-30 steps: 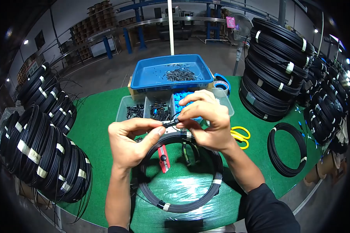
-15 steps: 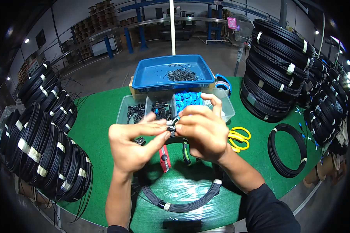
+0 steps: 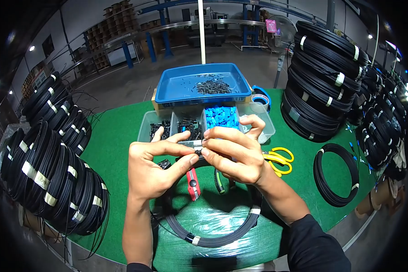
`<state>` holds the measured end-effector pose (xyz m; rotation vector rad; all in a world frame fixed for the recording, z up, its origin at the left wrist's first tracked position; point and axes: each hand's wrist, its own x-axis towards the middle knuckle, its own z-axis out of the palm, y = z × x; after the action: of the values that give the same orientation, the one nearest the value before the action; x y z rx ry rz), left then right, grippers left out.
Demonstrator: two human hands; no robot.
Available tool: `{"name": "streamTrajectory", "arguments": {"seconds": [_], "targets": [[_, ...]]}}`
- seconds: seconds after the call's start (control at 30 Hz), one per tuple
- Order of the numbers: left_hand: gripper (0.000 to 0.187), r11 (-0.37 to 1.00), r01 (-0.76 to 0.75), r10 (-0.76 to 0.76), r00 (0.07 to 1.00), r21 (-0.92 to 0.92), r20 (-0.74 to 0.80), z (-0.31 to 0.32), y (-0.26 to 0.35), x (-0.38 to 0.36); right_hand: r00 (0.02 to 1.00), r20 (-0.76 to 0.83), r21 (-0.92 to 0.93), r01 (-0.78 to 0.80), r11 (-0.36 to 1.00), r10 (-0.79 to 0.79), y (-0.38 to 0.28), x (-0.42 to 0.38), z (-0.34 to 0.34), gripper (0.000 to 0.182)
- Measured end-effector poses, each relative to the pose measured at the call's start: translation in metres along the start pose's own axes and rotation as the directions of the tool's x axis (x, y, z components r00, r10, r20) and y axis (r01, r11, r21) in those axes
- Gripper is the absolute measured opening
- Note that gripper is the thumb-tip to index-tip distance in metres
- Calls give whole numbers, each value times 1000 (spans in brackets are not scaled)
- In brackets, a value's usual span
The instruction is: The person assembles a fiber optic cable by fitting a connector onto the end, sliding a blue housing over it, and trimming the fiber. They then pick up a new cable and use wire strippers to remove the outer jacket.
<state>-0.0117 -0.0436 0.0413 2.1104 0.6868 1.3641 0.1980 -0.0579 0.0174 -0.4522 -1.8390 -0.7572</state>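
Observation:
My left hand (image 3: 156, 165) and my right hand (image 3: 238, 154) meet in front of the parts box. Between their fingertips is a small part (image 3: 196, 145), whitish and dark, pinched from both sides; its details are too small to tell. Below them a coil of black cable (image 3: 217, 240) lies on the green mat, bound with white tape. A red cutter (image 3: 193, 186) and a green-and-black handled tool (image 3: 219, 182) lie inside the coil. Just behind the hands, the clear divided box (image 3: 145, 129) holds black parts and blue connectors (image 3: 222, 117).
A blue tray (image 3: 167, 81) with dark scraps stands behind the box, beside a tape roll (image 3: 260, 102). Yellow-handled scissors (image 3: 280, 159) lie to the right, near a single coil (image 3: 318, 174). Cable coils are stacked at the left (image 3: 54, 181) and right (image 3: 319, 86).
Both hands remain together. The left fingers have shifted and spread slightly, and the right fingers have moved a little around the small part. The view has shifted slightly.

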Motion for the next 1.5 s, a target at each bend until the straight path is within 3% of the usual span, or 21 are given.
{"name": "streamTrajectory", "arguments": {"seconds": [0.13,0.2,0.27,0.33,0.4,0.53,0.6,0.67,0.73,0.77,0.8,0.9,1.0,1.1,1.17,1.27,1.33,1.37,1.4,1.47,1.5], "targets": [[10,957,-221,229,973,188,-20,2,-1,3,991,16,4,-132,991,132,-4,0,0,13],[8,524,-554,587,785,647,197,-1,2,6,824,312,230,-549,804,473,-4,3,-5,13],[3,485,-593,630,747,643,214,5,-5,5,673,492,298,-726,620,551,3,-3,-8,12],[6,530,-570,609,771,628,186,7,-5,7,715,444,325,-690,647,540,6,2,-11,14],[10,716,-482,499,859,505,113,3,-6,9,877,283,226,-455,861,389,4,12,-15,15],[10,985,-130,130,992,117,10,-3,-11,4,990,123,7,-72,997,71,2,5,-6,9],[10,994,-76,74,997,77,32,-1,-11,3,999,-17,-82,-30,996,29,-3,-4,4,5],[12,989,-142,142,990,52,7,3,-15,2,993,3,-51,-117,992,117,-8,-3,2,5],[13,836,-434,449,893,337,35,1,-15,8,931,110,134,-360,923,347,-9,2,1,6],[12,736,-515,529,843,440,101,0,-12,8,794,207,282,-608,742,572,-13,2,1,6],[11,614,-586,594,784,529,179,0,-9,8,670,401,216,-731,647,624,-14,9,-10,4],[8,571,-611,615,761,547,208,9,-11,5,455,635,248,-886,392,624,2,6,-16,7],[12,744,-505,515,851,437,106,11,-8,8,599,561,258,-782,567,571,1,12,-26,8],[10,984,-159,160,987,80,-9,7,-11,3,880,310,159,-421,893,360,1,11,-20,15],[7,990,14,-14,1000,-142,2,6,-11,0,986,125,-4,-111,994,111,0,6,-10,11],[7,947,70,-64,997,-314,30,7,-7,-4,1000,-14,-71,-11,997,10,-5,0,-6,12],[12,967,7,-13,1000,-254,-25,11,-4,-4,989,43,-7,-140,990,140,-8,8,-11,12],[14,959,-267,270,963,92,-22,10,0,0,936,130,116,-341,933,326,-9,10,-13,12],[17,762,-498,515,853,413,78,11,2,2,843,237,215,-531,820,483,-9,11,-14,13],[12,518,-671,691,694,530,203,16,-5,-1,491,577,416,-864,284,653,0,6,-18,3],[14,521,-672,683,698,526,214,16,-5,-1,480,593,388,-874,293,646,1,7,-22,5]]}}
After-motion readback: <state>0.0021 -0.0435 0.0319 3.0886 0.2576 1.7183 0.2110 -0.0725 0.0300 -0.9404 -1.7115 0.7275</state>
